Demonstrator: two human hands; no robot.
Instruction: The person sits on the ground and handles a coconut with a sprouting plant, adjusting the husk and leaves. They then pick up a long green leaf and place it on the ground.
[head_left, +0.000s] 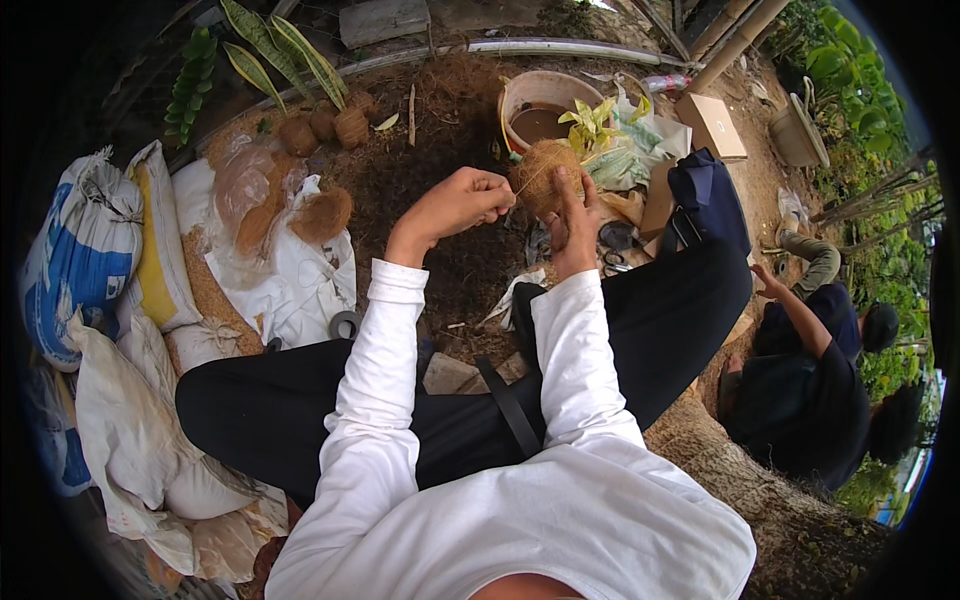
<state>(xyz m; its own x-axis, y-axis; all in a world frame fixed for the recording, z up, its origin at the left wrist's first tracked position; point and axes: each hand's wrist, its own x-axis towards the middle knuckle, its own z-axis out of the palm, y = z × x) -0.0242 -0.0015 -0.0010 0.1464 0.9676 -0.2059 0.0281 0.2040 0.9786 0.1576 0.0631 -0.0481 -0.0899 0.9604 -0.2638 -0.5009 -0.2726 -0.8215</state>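
Observation:
My right hand (573, 217) holds a round ball of brown coconut fibre (541, 174), with the thumb and fingers around its near side. A plant with yellow-green leaves (591, 124) shows just beyond the ball and seems to grow from it. To the ball's left, my left hand (463, 204) pinches a thin string (526, 182) that runs to the ball's surface. Dark loose soil (465, 262) lies beneath both hands. On a white sack (296, 281) at the left rests a loose clump of coconut fibre (322, 215).
A plastic tub (551, 86) with brown liquid stands ahead. Fibre balls with snake plants (351, 127) are at the far left. Filled sacks (82, 255) line the left side. Scissors (616, 262), a cardboard box (711, 126) and a navy bag (709, 199) lie right. Other people (802, 397) sit at far right.

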